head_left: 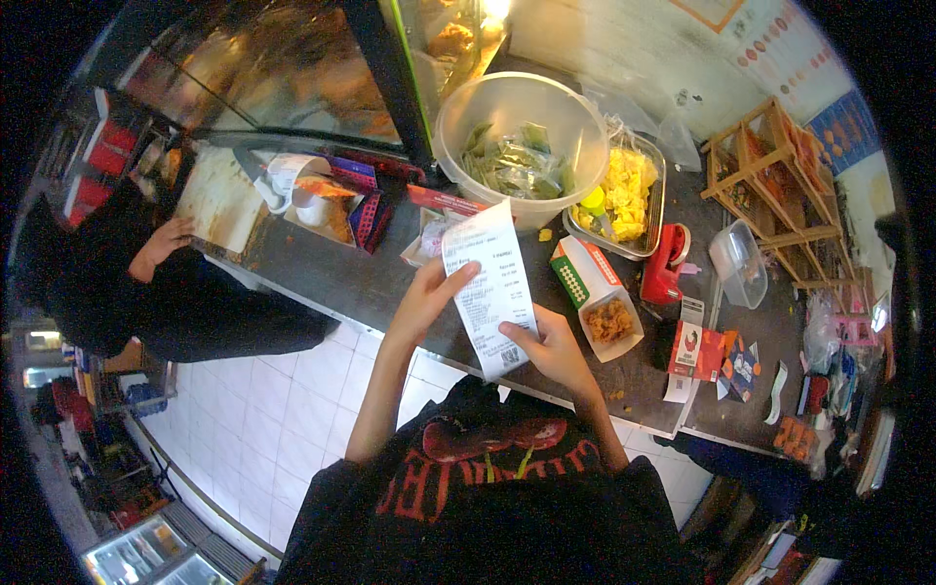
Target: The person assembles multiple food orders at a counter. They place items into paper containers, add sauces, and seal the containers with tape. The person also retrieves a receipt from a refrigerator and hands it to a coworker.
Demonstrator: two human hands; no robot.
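A long white printed receipt (492, 292) is stretched between my two hands, above the front edge of the dark counter. My left hand (429, 300) pinches its left edge, thumb lying on the print. Lower down on the right side, my right hand (552, 343) grips it the same way, thumb over the paper. Just right of the receipt, an open green, white and orange food box (582, 268) holds a piece of fried chicken (609, 320). Behind the paper's top stands a big translucent tub (468, 180) with green leafy-looking packets (517, 161) in it.
A metal tray (639, 249) of yellow food sits beyond the box, beside a red tape dispenser (666, 263). A clear plastic container (738, 263) and wooden rack (775, 175) stand right. At left, another person's hand (168, 244) rests by a cutting board (222, 198).
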